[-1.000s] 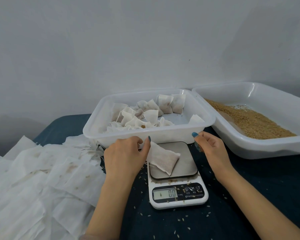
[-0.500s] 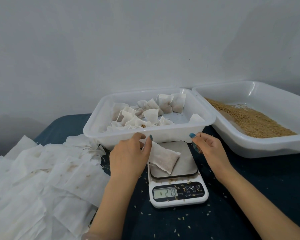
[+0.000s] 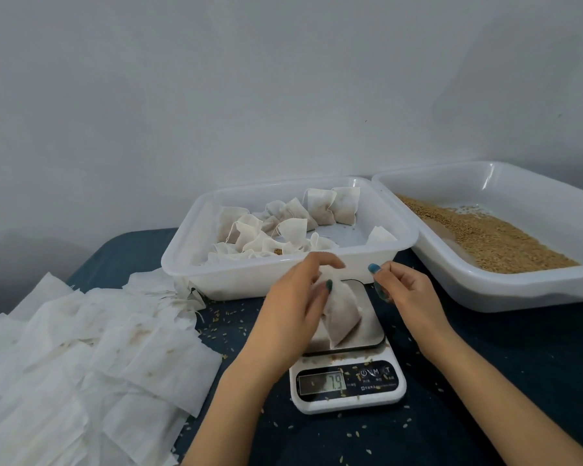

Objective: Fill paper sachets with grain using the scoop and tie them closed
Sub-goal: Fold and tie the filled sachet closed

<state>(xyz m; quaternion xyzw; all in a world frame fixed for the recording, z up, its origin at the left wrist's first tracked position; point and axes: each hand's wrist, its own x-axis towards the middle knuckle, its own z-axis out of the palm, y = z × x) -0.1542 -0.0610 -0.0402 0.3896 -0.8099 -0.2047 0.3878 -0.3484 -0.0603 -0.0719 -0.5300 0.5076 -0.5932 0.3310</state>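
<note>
Your left hand [image 3: 293, 304] holds a filled sachet [image 3: 342, 312] by its top, the thumb pressed on its front and the fingers [image 3: 330, 264] curled over the gathered paper. The sachet hangs tilted over the steel platform of a small white kitchen scale [image 3: 347, 386]. Its lower corner is at the platform, but I cannot tell whether it rests there. Your right hand [image 3: 409, 295] is just to the right of the sachet, apart from it, with fingers curled. Whether they pinch a thread cannot be told.

Behind the scale stands a white tray [image 3: 223, 280] with tied sachets heaped inside. To its right, a larger white tray [image 3: 519, 297] holds brown grain [image 3: 485, 237]. On your left, flat empty paper sachets [image 3: 98, 348] lie spread in overlapping layers on the dark blue desk [image 3: 502, 381]. Loose grains [image 3: 223, 331] are scattered around the scale.
</note>
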